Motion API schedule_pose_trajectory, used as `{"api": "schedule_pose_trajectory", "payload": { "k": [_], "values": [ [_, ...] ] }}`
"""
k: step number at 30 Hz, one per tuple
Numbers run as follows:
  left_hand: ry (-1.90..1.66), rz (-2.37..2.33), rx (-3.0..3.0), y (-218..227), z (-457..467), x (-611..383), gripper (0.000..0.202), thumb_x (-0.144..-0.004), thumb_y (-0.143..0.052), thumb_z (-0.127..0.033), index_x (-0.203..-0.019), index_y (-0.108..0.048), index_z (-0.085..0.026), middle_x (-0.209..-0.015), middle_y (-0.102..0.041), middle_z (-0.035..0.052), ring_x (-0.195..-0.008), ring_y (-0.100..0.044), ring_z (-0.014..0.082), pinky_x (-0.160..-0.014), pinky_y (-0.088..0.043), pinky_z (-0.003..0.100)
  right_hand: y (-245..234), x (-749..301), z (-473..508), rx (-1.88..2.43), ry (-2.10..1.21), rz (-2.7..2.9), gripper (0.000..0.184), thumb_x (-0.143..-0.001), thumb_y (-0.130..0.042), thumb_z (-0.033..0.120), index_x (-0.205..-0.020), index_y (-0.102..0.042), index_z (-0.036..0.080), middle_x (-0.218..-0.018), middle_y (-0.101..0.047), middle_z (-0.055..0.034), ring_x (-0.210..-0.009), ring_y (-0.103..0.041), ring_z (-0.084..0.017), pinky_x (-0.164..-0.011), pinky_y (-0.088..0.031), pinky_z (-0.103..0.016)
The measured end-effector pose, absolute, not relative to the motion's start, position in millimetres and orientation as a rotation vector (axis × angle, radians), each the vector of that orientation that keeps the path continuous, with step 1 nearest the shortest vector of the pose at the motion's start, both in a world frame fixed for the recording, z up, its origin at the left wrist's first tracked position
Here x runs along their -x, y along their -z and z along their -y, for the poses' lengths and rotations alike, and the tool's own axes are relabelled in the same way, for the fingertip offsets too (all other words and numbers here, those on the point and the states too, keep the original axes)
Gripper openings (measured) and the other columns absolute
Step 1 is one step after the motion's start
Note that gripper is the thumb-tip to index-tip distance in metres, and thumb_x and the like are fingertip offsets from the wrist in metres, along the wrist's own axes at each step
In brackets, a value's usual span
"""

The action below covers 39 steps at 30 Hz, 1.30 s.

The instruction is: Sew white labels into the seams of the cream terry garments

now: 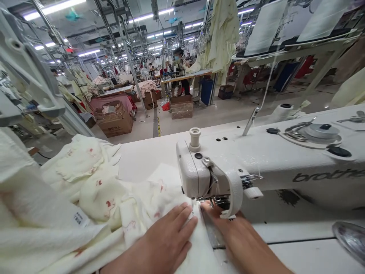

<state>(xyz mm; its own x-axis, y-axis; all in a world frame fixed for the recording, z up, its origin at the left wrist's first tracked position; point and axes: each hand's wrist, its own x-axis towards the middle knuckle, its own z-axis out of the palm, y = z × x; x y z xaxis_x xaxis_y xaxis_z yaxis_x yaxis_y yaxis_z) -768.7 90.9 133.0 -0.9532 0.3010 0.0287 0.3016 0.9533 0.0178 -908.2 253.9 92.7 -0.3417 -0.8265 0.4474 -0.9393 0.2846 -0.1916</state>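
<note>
A white sewing machine stands in front of me, its needle area just above the cloth. Cream fabric with small red prints runs under the needle and spreads to the left in folds. My left hand lies flat on this fabric, fingers stretched toward the needle. My right hand reaches in at the right of the presser foot, touching the fabric edge; the machine head and a white guard cover most of its fingers. A small white label shows on the cloth at left.
A white thread cone stands behind the machine. At the right edge is a shiny rounded metal object. Beyond the table are cardboard boxes, hanging cream garments and a person at another workstation.
</note>
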Motion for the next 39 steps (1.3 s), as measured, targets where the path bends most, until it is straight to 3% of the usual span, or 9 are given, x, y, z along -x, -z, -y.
{"api": "schedule_pose_trajectory", "payload": {
  "k": [7,15,24,28,34,39],
  "values": [
    [0.2,3.076,0.383,-124.7,-84.9,768.3,0.047,-0.092,-0.042,-0.018,-0.138,-0.035,-0.009,-0.144,-0.039,0.019,-0.135,-0.034,0.027,-0.107,-0.041,0.041,-76.3,886.3,-264.4,-1.524,-0.604,2.081,0.058,-0.075,-0.028,-0.007,-0.116,-0.06,0.019,-0.113,-0.06,-0.0039,-0.103,-0.053,-0.018,-0.084,-0.044,-0.029],
    [0.321,3.047,0.354,-124.5,-82.4,771.3,0.046,-0.091,-0.044,-0.017,-0.136,-0.036,-0.01,-0.14,-0.043,0.0187,-0.132,-0.039,0.0276,-0.107,-0.041,0.042,-69.3,888.9,-261.5,-1.536,-0.57,2.081,0.05,-0.081,-0.029,-0.003,-0.114,-0.061,0.016,-0.118,-0.057,-0.0068,-0.109,-0.049,-0.023,-0.085,-0.043,-0.034],
    [0.309,3.008,0.346,-125.2,-81.8,772.9,0.041,-0.091,-0.043,-0.018,-0.132,-0.04,-0.013,-0.135,-0.048,0.0174,-0.129,-0.043,0.0275,-0.102,-0.046,0.042,-68.7,886.9,-262.5,-1.497,-0.513,2.094,0.053,-0.083,-0.027,-0.006,-0.117,-0.06,0.017,-0.116,-0.058,-0.0057,-0.11,-0.05,-0.02,-0.083,-0.045,-0.03],
    [0.281,3.029,0.317,-125.4,-78.7,776.5,0.038,-0.092,-0.041,-0.019,-0.13,-0.04,-0.015,-0.131,-0.05,0.0167,-0.124,-0.047,0.0276,-0.096,-0.05,0.042,-60.3,887.2,-264.2,-1.478,-0.471,2.095,0.053,-0.084,-0.028,-0.004,-0.122,-0.057,0.018,-0.119,-0.057,-0.0059,-0.111,-0.05,-0.022,-0.084,-0.047,-0.032],
    [0.238,3.102,0.234,-122.6,-70.5,788.7,0.033,-0.092,-0.04,-0.023,-0.125,-0.043,-0.017,-0.113,-0.057,0.0132,-0.108,-0.055,0.0283,-0.072,-0.056,0.039,-52.5,885.2,-266.5,-1.476,-0.409,2.149,0.053,-0.086,-0.029,-0.004,-0.132,-0.048,0.015,-0.126,-0.053,-0.009,-0.118,-0.046,-0.026,-0.088,-0.046,-0.036],
    [0.276,3.079,0.238,-124.5,-68.2,791.0,0.035,-0.09,-0.044,-0.021,-0.124,-0.044,-0.014,-0.108,-0.057,0.0122,-0.108,-0.054,0.0267,-0.082,-0.054,0.039,-50.8,883.4,-268.9,-1.526,-0.348,2.225,0.052,-0.088,-0.03,-0.001,-0.134,-0.045,0.016,-0.13,-0.049,-0.0089,-0.121,-0.043,-0.026,-0.09,-0.047,-0.036]
  ]
}}
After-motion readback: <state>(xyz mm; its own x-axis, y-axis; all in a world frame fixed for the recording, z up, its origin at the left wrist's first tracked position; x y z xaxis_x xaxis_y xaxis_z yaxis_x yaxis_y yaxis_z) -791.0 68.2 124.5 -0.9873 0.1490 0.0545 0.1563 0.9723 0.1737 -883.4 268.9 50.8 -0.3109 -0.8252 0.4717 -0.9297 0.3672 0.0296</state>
